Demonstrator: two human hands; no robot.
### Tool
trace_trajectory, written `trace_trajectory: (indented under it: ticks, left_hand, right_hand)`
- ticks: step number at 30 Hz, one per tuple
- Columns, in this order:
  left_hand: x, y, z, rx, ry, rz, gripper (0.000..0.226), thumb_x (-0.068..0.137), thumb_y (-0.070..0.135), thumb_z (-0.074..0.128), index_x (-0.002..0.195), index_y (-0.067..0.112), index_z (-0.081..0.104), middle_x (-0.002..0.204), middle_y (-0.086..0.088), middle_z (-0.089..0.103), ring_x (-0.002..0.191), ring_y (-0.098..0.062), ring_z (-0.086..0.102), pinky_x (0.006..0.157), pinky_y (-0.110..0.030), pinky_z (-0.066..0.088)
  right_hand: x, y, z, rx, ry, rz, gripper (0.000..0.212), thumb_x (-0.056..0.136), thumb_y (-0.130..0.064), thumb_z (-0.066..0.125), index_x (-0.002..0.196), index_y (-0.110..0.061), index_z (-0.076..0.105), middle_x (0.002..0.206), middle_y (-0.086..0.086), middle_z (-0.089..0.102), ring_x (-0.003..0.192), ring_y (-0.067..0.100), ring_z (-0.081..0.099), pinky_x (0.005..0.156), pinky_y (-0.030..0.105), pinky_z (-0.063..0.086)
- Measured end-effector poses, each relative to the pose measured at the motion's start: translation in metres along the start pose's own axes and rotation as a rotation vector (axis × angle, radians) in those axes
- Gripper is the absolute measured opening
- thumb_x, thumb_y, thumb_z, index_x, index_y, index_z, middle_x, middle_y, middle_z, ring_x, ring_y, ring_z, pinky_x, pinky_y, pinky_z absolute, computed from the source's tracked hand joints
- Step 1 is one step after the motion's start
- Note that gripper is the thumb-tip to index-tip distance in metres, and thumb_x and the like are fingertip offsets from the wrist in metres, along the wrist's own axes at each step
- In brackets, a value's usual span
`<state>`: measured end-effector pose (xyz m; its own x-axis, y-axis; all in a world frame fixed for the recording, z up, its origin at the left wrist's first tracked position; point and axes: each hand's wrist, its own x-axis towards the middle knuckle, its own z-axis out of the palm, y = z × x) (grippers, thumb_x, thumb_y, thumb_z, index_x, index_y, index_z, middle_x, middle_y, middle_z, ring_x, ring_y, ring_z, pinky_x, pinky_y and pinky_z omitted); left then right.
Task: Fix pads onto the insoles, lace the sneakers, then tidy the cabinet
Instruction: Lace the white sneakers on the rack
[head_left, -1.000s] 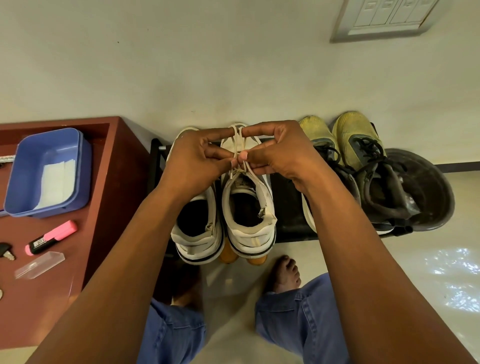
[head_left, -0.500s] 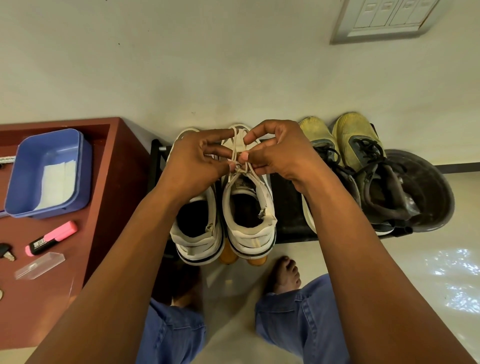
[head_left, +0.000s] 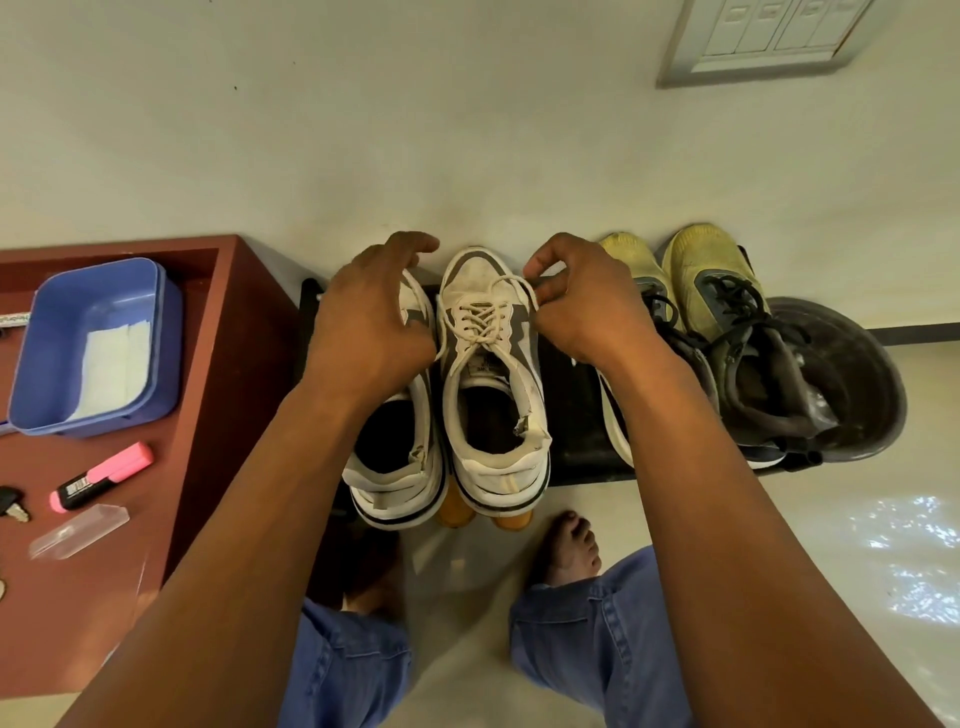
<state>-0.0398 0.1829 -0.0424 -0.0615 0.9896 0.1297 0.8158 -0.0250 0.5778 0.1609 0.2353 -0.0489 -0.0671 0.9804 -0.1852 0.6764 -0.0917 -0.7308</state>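
Note:
Two white sneakers stand side by side on a black rack (head_left: 576, 421) against the wall. The right white sneaker (head_left: 475, 270) is laced, and its lace (head_left: 483, 322) crosses in the eyelets. My right hand (head_left: 582, 306) pinches a loop of that lace at the shoe's right side. My left hand (head_left: 369, 322) hovers over the toe of the left white sneaker (head_left: 395, 467) with curled fingers; a lace strand runs to its palm edge. White pads (head_left: 109, 364) lie in a blue tray (head_left: 47, 364) on the red cabinet (head_left: 223, 364).
A pink highlighter (head_left: 101, 475), a clear cap (head_left: 78, 530) and a key (head_left: 13, 506) lie on the cabinet top. Yellow sneakers (head_left: 706, 270) and a dark basin (head_left: 857, 374) sit at the right of the rack. My bare foot (head_left: 571, 545) stands on the floor.
My hands, pinched together over the right sneaker's lace before, have drawn apart to the left and right, pulling the lace out sideways and uncovering the laced tongue.

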Motion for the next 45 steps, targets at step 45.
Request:
trace_trajectory:
  ticks: [45]
  left_hand:
    - [0.002,0.015,0.005,-0.704,-0.132,-0.292,0.008,0.091,0.015,0.076,0.095,0.011,0.081,0.091,-0.002,0.081,0.095,-0.014,0.076,0.091,-0.023,0.055]
  right_hand:
    - [-0.013,-0.020,-0.013,0.735,-0.324,0.267,0.016,0.090,-0.010,0.075,0.105,-0.003,0.076,0.096,0.013,0.080,0.091,0.029,0.078,0.088,0.041,0.062]
